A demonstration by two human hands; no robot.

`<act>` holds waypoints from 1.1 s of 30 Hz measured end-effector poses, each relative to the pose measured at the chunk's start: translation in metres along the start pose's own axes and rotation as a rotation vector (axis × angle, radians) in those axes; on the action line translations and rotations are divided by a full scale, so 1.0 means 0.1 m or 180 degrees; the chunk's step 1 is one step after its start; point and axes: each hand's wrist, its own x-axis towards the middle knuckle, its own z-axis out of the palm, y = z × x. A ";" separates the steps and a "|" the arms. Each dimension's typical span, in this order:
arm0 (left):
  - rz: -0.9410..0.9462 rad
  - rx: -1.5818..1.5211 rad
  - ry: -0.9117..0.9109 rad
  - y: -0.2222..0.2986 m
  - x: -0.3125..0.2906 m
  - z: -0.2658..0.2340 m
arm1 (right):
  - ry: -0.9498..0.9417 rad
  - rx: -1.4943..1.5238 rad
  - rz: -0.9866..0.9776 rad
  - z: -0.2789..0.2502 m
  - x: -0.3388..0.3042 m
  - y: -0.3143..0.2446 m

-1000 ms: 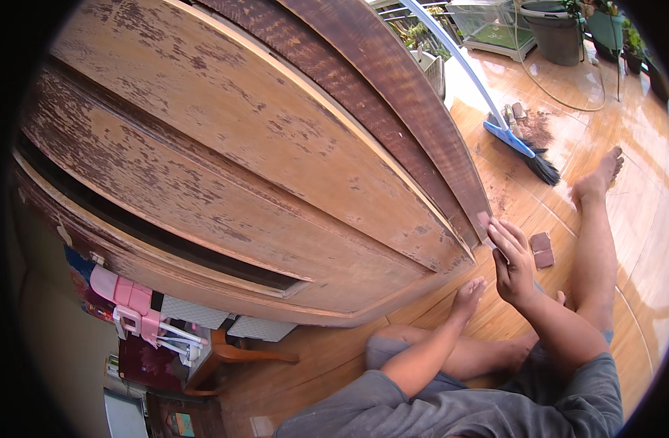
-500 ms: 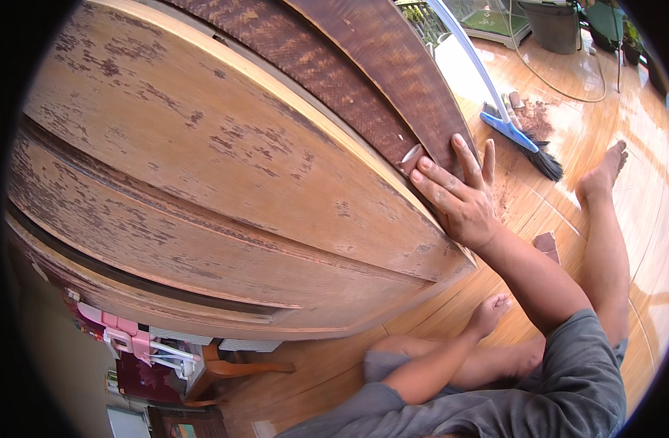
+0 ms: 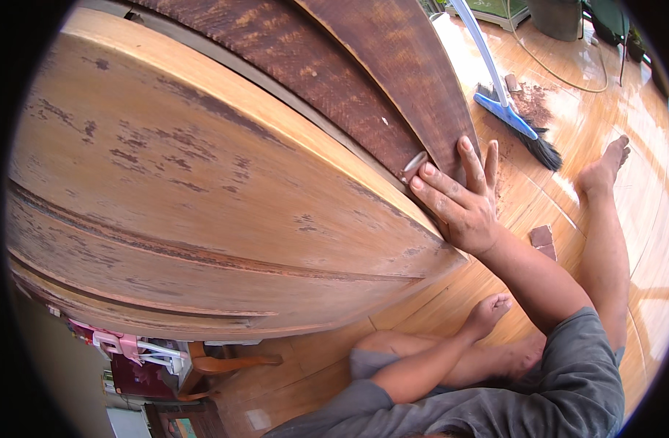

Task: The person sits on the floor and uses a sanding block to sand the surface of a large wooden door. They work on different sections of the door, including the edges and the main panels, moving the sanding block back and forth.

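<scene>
My right hand reaches up to a dark brown board and lies with fingers spread on its lower end. Under its fingertips is a small piece of sandpaper, a pale curled edge showing. The dark board has patchy lighter scuffs. Against it stands a large wooden panel, mostly bare light wood with flecks of dark finish and long grooves. My left hand is a loose fist above my folded leg, with nothing visible in it.
Brown sandpaper pieces lie on the wood-look floor by my right forearm. A blue broom rests beside reddish dust. A hose and pots are at the far right. Furniture with a curved wooden leg stands lower left.
My right hand has slid a little down the dark board with the sandpaper, away from a white speck on it. The view has shifted slightly; my left hand keeps its place.
</scene>
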 end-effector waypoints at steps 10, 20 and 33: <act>-0.0058 -0.0153 0.0100 0.05 -0.03 0.00 | -0.0030 -0.0122 0.0113 -0.01 0.07 -0.05; -0.0044 -0.0259 0.0347 -0.10 0.00 0.03 | -0.0281 -0.0033 -0.0018 0.07 0.45 0.02; -0.0014 -0.0390 0.0431 -0.15 0.00 0.02 | -0.0024 -0.0059 -0.0004 0.17 0.11 0.10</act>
